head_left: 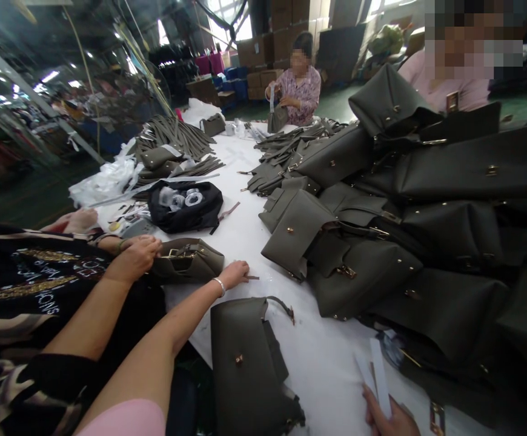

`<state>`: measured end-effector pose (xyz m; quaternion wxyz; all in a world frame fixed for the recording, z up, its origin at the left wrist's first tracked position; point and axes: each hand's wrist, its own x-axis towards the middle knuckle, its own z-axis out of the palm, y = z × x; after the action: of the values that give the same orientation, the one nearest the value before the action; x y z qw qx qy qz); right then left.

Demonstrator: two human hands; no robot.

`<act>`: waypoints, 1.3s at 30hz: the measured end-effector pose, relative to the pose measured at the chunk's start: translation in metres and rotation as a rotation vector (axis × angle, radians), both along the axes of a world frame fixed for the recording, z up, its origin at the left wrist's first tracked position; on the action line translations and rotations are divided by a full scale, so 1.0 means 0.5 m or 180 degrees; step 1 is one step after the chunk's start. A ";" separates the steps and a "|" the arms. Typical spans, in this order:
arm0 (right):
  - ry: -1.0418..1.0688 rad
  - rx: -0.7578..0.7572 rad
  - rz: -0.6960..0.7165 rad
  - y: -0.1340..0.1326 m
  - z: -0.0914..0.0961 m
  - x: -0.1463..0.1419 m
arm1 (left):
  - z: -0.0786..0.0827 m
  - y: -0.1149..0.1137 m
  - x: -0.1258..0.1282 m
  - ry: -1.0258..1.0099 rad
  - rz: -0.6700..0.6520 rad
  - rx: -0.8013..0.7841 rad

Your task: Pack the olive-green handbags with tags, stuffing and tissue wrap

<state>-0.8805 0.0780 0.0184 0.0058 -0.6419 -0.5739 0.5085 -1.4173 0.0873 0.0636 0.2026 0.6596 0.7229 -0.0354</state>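
My left hand (234, 275), with a bracelet at the wrist, reaches over the white table. Its fingers are closed at one end of a thin brown strip (253, 278). At the lower right, my right hand (391, 415) grips several pale flat strips (380, 375), which point up from the fingers. Between my arms lies a dark olive handbag (240, 339) with a small gold clasp and a short strap. Beyond my left forearm, a co-worker's hands (139, 254) are on another olive handbag (204, 257), whose top shows gold hardware.
A large heap of olive handbags (363, 272) covers the table's right side. A black bag (159, 212) with clear tape rolls inside sits at the left. Behind it are olive straps (177, 136) and white plastic (106, 178). Two people (297, 91) are across the table.
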 end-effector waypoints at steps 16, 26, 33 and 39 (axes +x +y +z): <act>0.0028 0.0081 -0.0104 0.001 0.005 -0.002 | -0.027 -0.019 0.048 -0.0895 0.0568 0.0167; 0.0807 0.0136 0.0538 -0.084 0.154 -0.222 | 0.015 -0.127 0.022 -0.1427 0.2163 0.0918; 0.1348 0.0286 0.1471 -0.102 0.212 -0.371 | 0.044 -0.176 0.019 -0.1409 0.2427 0.1108; 0.1219 -0.0382 0.0558 -0.063 0.247 -0.185 | 0.047 -0.237 0.018 -0.1068 0.2604 0.1122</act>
<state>-0.9733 0.0464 0.1419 0.0323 -0.4805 -0.5846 0.6529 -1.4084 -0.0314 0.0872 0.1989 0.3417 0.8756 0.2775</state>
